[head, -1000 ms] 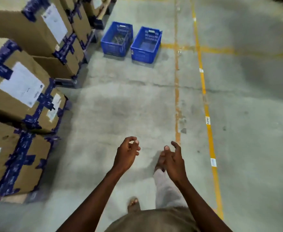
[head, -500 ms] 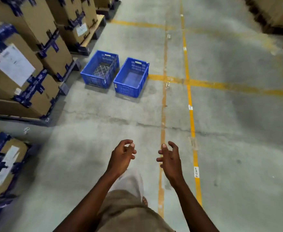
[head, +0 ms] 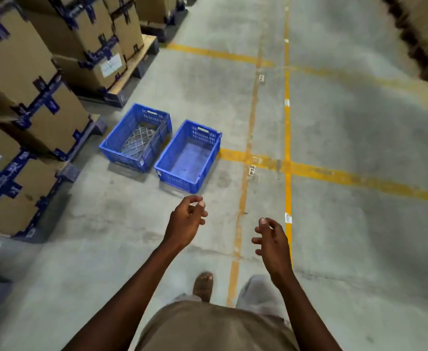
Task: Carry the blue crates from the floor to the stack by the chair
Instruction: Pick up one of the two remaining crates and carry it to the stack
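Two blue crates (head: pixel 162 146) are seen on the floor (head: pixel 334 224), neither lifted. Nothing is held by the left hand (head: pixel 186 221) or right hand (head: pixel 271 239), both loosely curled and apart; no chair or stack is shown.

Both bare arms reach forward and down, apart from each other. The left hand (head: pixel 186 221) has loosely curled fingers and holds nothing. The right hand (head: pixel 271 239) is relaxed, fingers slightly spread and bent, also holding nothing.

Two blue crates (head: pixel 162 145), lattice-walled. Brown cartons (head: pixel 30 79) crossed with dark-blue tape. Grey floor (head: pixel 359 224) striped with yellow lines (head: pixel 287 138).
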`<act>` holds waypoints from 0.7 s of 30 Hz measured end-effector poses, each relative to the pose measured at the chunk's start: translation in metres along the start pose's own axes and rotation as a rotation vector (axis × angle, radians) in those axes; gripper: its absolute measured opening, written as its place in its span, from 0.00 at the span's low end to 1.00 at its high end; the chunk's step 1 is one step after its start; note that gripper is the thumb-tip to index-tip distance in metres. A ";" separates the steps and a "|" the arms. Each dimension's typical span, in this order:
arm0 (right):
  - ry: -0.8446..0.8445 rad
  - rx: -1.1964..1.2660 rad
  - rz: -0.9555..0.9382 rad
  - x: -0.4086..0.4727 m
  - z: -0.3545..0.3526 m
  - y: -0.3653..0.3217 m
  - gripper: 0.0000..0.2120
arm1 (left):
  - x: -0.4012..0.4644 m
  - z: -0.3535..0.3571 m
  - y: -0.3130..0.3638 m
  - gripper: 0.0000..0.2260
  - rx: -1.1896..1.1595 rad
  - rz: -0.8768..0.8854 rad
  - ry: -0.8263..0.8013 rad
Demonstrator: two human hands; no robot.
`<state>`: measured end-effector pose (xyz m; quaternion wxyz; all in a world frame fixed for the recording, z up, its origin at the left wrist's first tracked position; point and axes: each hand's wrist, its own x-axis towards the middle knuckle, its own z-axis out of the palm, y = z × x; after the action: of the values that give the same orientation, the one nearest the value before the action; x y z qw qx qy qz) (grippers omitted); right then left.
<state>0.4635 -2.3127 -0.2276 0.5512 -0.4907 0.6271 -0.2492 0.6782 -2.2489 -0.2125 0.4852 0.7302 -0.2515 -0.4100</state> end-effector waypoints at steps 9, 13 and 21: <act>-0.165 -0.061 0.035 0.242 -0.012 -0.076 0.32 | 0.202 0.090 0.069 0.05 0.011 -0.022 0.133; -0.223 -0.064 -0.012 0.359 -0.042 -0.153 0.15 | 0.252 0.131 0.108 0.08 -0.010 -0.100 0.295; -0.416 -0.105 -0.124 0.514 0.006 -0.278 0.15 | 0.353 0.144 0.174 0.10 -0.087 -0.136 0.497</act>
<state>0.6099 -2.8789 -0.2216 0.6262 -0.5971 0.4806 -0.1429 0.7513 -2.6613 -0.2065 0.5344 0.8023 -0.0571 -0.2599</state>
